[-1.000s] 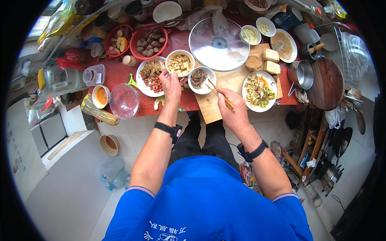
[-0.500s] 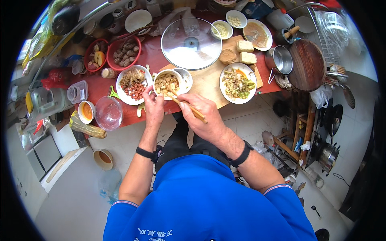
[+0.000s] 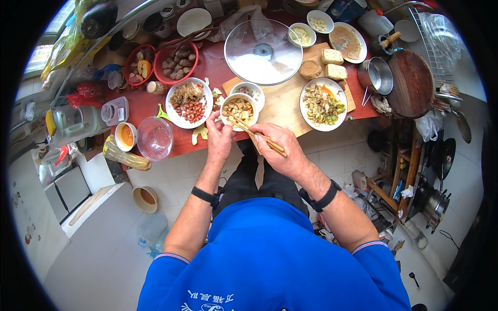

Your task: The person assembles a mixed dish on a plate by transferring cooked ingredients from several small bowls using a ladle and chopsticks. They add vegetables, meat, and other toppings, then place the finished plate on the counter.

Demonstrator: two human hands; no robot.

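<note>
A small white bowl (image 3: 222, 108) of pale brown chunks is near the table's front edge. My left hand (image 3: 220, 139) grips its near left side, fingers closed. With my right hand (image 3: 282, 147) I hold wooden chopsticks (image 3: 252, 130), their tips down among the chunks. Just behind, partly covered by the bowl, is another white bowl (image 3: 261, 94) with some food in it. To the left lies a white plate (image 3: 173, 116) with peanuts (image 3: 191, 110) and brown shredded food. A plate (image 3: 306, 118) of chopped greens stands to the right on the wooden cutting board (image 3: 282, 106).
A glass lid (image 3: 280, 62) lies behind the bowls, beside pale tofu-like blocks (image 3: 334, 71). Red baskets (image 3: 194, 70), a clear plastic bowl (image 3: 155, 140) and a long squash (image 3: 124, 157) are at left. A saucepan (image 3: 378, 78) and a round dark wooden board (image 3: 410, 83) stand at right.
The whole view has shifted, so the scene sits further right. The held bowl has come slightly nearer and rightward, showing more of the bowl behind. Both hands keep their holds.
</note>
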